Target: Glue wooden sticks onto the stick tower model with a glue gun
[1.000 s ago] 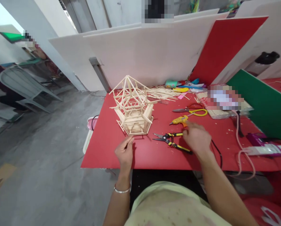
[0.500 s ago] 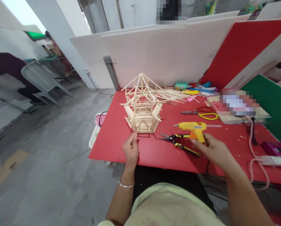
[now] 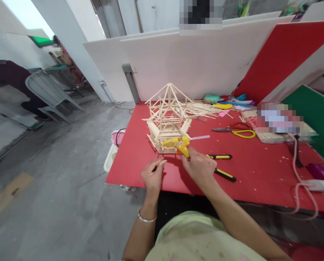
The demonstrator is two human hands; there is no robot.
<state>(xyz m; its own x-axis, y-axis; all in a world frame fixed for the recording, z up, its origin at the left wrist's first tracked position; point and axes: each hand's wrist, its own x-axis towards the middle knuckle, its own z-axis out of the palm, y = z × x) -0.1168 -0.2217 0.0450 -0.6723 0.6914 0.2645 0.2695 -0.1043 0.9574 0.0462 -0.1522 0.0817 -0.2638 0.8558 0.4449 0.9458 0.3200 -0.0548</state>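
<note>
A yellow hot glue gun [image 3: 175, 142] with a clear glue stick jutting from its back is gripped in my right hand [image 3: 200, 165]. Its nozzle points left, in front of the lower part of a pavilion model [image 3: 169, 112] built of thin wooden sticks. My left hand [image 3: 153, 173], a bangle on its wrist, is closed in a pinch just before the model's near edge. Whatever lies between those fingertips is too small to make out. Pliers with black and yellow handles [image 3: 225, 174] lie partly hidden behind my right hand.
On the red table [image 3: 129, 159] lie scissors [image 3: 234, 131] with red and yellow handles and a heap of loose sticks [image 3: 201, 108]. A pink cord [image 3: 295, 156] runs down the right side. White boards [image 3: 178, 58] stand behind. A person [image 3: 9, 79] sits near a grey chair [image 3: 49, 88] at left.
My right hand has brought the glue gun left, from above the pliers to the front of the model. My left hand stays pinched, slightly lower relative to the model.
</note>
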